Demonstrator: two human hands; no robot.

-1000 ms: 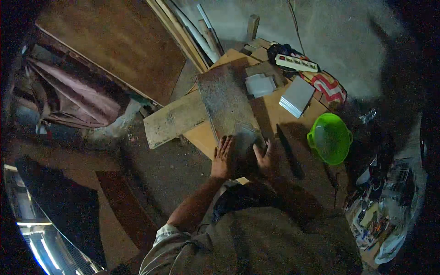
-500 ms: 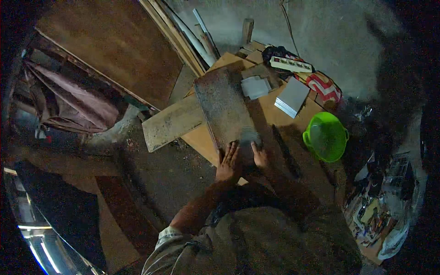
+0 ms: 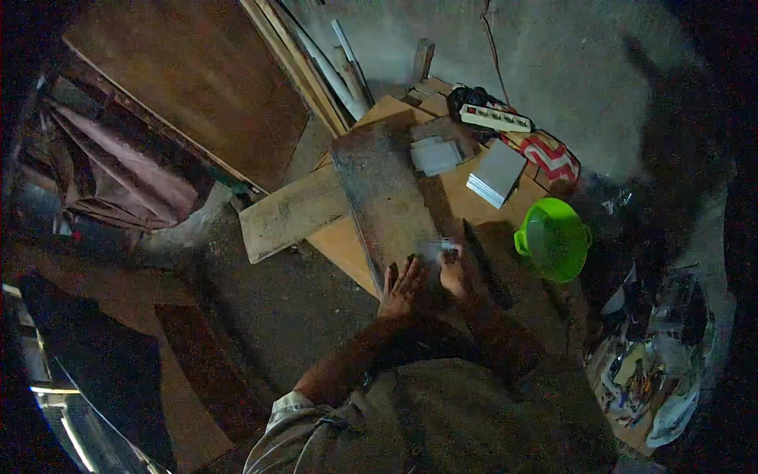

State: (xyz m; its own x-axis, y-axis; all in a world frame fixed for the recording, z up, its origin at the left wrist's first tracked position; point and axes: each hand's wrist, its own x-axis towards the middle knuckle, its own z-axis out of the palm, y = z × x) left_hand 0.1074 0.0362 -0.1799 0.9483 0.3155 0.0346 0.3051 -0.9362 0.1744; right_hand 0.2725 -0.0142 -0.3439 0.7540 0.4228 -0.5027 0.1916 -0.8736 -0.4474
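A long, worn wooden board (image 3: 379,186) lies in front of me with a dark, stained surface. My left hand (image 3: 403,286) rests flat near its close end, fingers spread, holding nothing. Beside it, my right hand (image 3: 456,276) has its fingers curled together at a small, pale, see-through-looking piece (image 3: 437,246). Blur on that piece hides its exact kind. Farther off, thin pale sheets (image 3: 436,156) are piled to the right of the board, and a neat stack of grey-white sheets (image 3: 497,172) sits to the right of those.
A green plastic basin (image 3: 555,239) stands at the right. Behind the stack, a white power strip (image 3: 495,118) rests by a red patterned cloth (image 3: 550,160). Another plank (image 3: 292,217) sticks out leftward. Mixed small items (image 3: 636,375) lie at lower right. Long strips (image 3: 304,67) lean at the back.
My right hand has drawn slightly nearer to me and curled its fingers, and the pale piece has shifted nearer too. The left hand's fingers have spread wider. The whole view has shifted slightly.
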